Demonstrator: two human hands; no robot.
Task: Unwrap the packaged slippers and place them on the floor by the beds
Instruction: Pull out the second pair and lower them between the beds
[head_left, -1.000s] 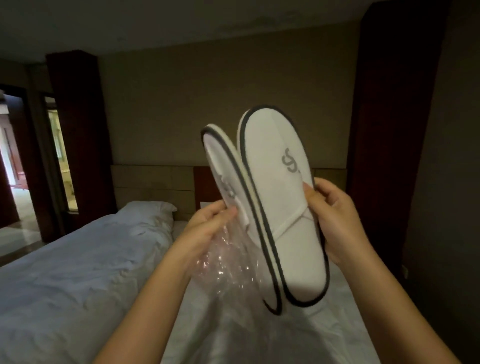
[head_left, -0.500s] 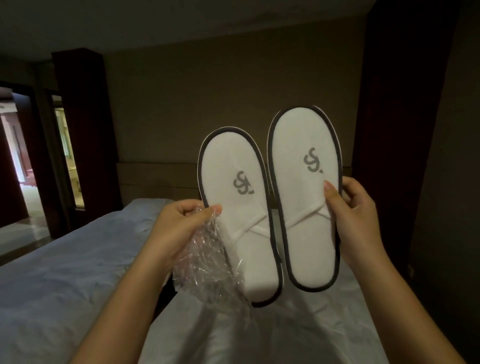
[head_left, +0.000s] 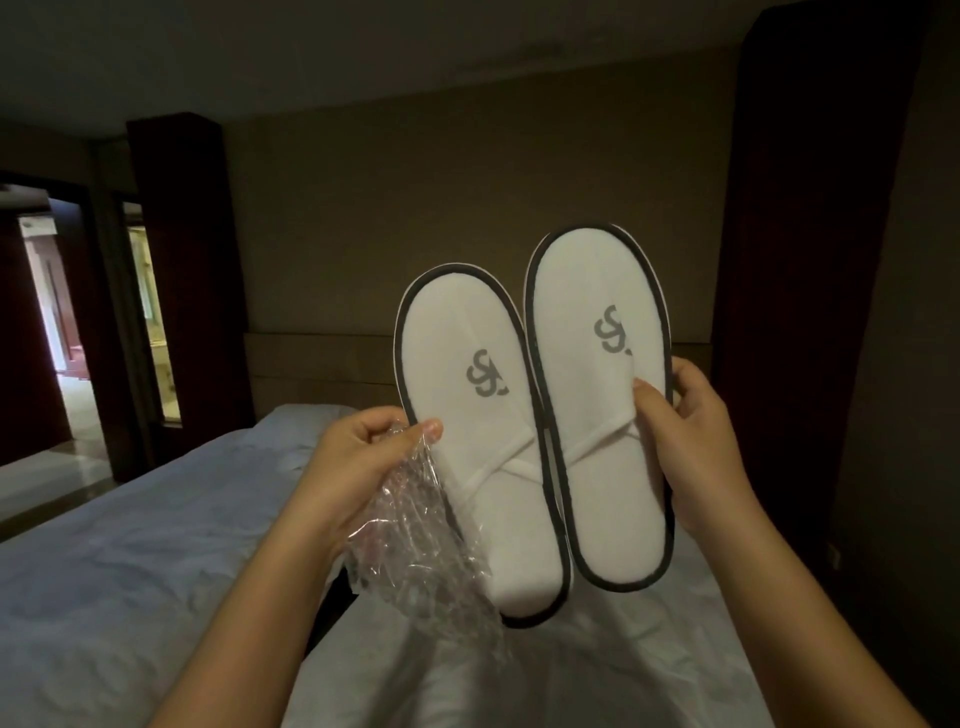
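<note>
Two white slippers with dark trim and a grey logo are held up side by side, toes upward, above the beds. My left hand (head_left: 363, 457) pinches the left slipper (head_left: 467, 441) at its edge together with the crumpled clear plastic wrapper (head_left: 415, 545), which hangs below the hand. My right hand (head_left: 691, 441) grips the right slipper (head_left: 602, 415) by its right edge, thumb on the front. Both slippers are out of the wrapper.
Two beds with white sheets lie below, the left bed (head_left: 130, 545) and the right bed (head_left: 597, 665), with a dark narrow gap (head_left: 332, 597) between them. A headboard (head_left: 311, 364) lines the far wall. A lit doorway (head_left: 47, 312) opens at the left.
The slippers went from overlapping and turned edge-on to spread flat side by side. My left hand gathered the wrapper into its grip. Since half a second ago, little has moved.
</note>
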